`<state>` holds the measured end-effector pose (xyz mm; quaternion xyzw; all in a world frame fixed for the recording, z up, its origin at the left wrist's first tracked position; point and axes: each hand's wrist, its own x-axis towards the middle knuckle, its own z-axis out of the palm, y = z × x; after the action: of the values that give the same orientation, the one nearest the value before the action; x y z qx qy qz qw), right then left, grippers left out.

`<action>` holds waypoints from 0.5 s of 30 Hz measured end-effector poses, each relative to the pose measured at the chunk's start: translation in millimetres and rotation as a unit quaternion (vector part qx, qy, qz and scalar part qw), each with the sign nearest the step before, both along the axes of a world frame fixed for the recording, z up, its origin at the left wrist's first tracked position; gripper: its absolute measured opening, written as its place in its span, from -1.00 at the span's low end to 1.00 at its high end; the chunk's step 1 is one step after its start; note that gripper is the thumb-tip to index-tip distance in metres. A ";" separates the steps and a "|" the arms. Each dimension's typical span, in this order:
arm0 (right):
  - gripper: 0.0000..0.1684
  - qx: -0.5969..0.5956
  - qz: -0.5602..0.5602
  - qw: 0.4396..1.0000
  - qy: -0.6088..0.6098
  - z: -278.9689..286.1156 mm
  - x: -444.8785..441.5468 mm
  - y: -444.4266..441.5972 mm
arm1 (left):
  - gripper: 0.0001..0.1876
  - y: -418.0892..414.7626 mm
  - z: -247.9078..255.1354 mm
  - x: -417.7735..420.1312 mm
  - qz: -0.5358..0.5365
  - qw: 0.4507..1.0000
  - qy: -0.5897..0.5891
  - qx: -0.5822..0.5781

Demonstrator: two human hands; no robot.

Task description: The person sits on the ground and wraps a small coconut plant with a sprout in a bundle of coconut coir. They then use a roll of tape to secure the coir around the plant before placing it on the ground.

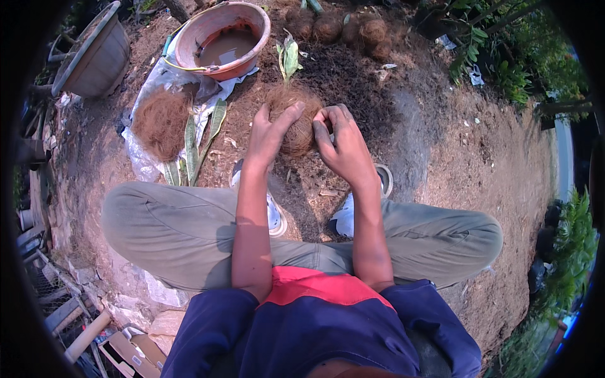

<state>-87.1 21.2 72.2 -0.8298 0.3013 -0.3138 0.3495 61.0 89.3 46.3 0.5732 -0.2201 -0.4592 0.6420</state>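
Observation:
A round ball of brown coconut fibre sits on the soil between my feet. Pale-edged green leaves stick out of its far side. My left hand grips the ball from the left, thumb lying over its top. At the ball's right edge is my right hand, its fingers curled in towards the thumb. Whether a thread or a few fibres are pinched there is too fine to see. To the left, a loose heap of coconut fibre rests on a plastic sheet, beside long snake plant leaves.
An orange-rimmed bucket with muddy water stands beyond the heap. A large plant pot is at far left. Several fibre balls lie behind dark loose soil. Shrubs border the right; cardboard lies lower left.

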 end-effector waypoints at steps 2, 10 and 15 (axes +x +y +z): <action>-0.77 0.041 0.017 0.998 0.034 6.2 -1.0 0.7 | -0.35 1.2 2.7 0.3 -0.007 1.000 0.016 -0.002; -0.75 0.142 0.057 0.988 0.005 -4.2 -7.8 -0.4 | -0.35 2.3 3.1 2.2 -0.051 0.997 0.052 0.003; -0.76 0.306 0.055 0.947 -0.082 -18.8 -13.0 -2.0 | -0.13 2.6 5.3 8.0 -0.092 0.995 -0.001 0.030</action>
<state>-100.1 19.2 53.4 -0.6696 0.3072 -0.2538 0.6268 69.0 91.9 51.6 0.5702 -0.2588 -0.5216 0.5795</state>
